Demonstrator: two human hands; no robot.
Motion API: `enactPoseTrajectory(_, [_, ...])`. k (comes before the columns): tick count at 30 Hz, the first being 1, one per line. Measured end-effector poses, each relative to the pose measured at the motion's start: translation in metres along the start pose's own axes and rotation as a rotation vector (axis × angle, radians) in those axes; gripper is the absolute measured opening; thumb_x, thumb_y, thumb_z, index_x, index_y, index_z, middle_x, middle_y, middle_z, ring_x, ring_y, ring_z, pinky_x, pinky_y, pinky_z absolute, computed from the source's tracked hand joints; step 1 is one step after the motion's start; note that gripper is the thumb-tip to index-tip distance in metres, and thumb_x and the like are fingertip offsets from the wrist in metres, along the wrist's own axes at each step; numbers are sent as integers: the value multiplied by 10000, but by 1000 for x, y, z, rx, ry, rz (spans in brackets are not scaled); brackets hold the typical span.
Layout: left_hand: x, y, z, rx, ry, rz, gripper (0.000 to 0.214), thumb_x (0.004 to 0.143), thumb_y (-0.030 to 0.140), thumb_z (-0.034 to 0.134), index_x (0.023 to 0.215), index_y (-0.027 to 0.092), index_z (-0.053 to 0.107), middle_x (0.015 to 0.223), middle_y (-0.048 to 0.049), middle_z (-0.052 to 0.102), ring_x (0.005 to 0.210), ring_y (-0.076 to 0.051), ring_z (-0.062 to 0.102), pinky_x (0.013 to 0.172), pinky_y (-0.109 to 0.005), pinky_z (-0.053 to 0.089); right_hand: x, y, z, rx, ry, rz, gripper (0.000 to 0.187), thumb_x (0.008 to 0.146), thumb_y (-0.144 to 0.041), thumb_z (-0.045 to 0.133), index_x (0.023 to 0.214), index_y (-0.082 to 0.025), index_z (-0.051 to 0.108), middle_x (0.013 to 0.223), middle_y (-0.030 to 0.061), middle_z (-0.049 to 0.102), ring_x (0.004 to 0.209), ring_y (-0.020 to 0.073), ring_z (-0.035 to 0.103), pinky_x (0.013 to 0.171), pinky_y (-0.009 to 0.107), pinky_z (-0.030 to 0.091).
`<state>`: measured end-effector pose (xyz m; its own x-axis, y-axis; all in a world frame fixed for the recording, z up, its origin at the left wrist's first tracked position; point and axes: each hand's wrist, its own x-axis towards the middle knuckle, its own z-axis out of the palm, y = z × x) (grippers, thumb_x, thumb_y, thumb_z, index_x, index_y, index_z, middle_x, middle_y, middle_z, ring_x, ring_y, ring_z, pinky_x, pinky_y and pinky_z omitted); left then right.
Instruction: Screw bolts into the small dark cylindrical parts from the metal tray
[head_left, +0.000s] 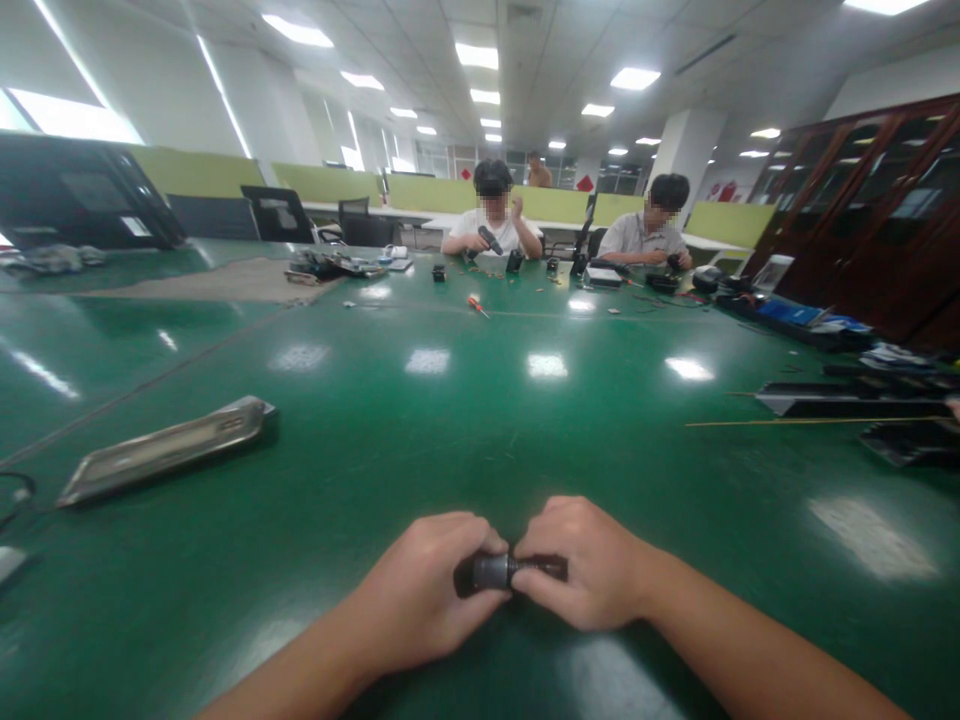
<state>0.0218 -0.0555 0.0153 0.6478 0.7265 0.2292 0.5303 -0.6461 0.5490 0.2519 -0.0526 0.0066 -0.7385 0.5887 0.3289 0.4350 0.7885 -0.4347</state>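
Looking dk gray — cyl. part (492, 572), thinner toward R.

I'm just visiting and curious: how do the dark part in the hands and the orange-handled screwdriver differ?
Left hand and right hand hold the dark part; the screwdriver lies untouched on the table. The dark part is blackish-grey; the screwdriver's handle is orange. Both look elongated.

A dark cylinder (493, 572) is gripped by the left hand (427, 580) and right hand (585, 565) at a green table (480, 440); two co-workers (466, 225) are seated opposite.
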Motion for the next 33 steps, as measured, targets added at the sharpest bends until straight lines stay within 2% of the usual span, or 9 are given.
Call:
enactPoseTrajectory(4, [-1,0,0,8,-3,2,132,812,243,670,939,212,652,833,-17,687,769,-170,639,695,-275,458,-1,0,0,9,19,1,218,938,-298,546,833,-184,699,729,29,726,649,161,634,694,310,415])
enactPoseTrajectory(14, [0,-2,-1,16,-13,-4,131,806,229,669,935,214,652,840,-17,688,773,-169,634,691,-271,453,-1,3,3,5,57,26,129,846,-277,626,830,-186,715,722,24,739,650,179,658,688,319,433])
enactPoseTrajectory(33, [-1,-5,-2,30,0,17,124,827,235,653,949,211,644,850,-21,681,785,-174,625,709,-282,455,-2,4,0,64,106,113,48,732,-242,683,741,-195,676,632,-25,668,571,141,565,675,288,406])
